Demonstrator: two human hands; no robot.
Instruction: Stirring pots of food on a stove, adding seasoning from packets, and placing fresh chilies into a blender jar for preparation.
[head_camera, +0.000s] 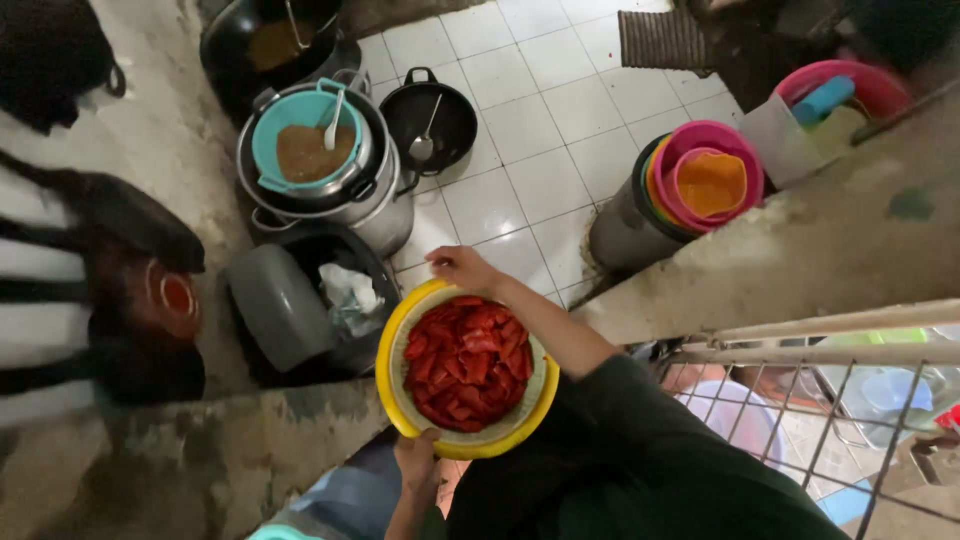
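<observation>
A yellow basin (392, 392) holds a pale strainer filled with red tomato pieces (466, 362). My right hand (458, 268) reaches in from the right in a dark sleeve and grips the basin's far rim. My left hand (415, 460) holds the near rim from below. The basin is held above the floor, right beside a dark bin (300, 345) that contains a crumpled plastic bag (350, 295).
On the white tiled floor (520, 130) stand a large metal pot with a teal bowl of brown liquid and a spoon (305, 150), a black wok with a ladle (432, 122), and stacked pink and orange basins (708, 180). A concrete ledge (800, 250) and a metal rack (820, 400) lie at the right.
</observation>
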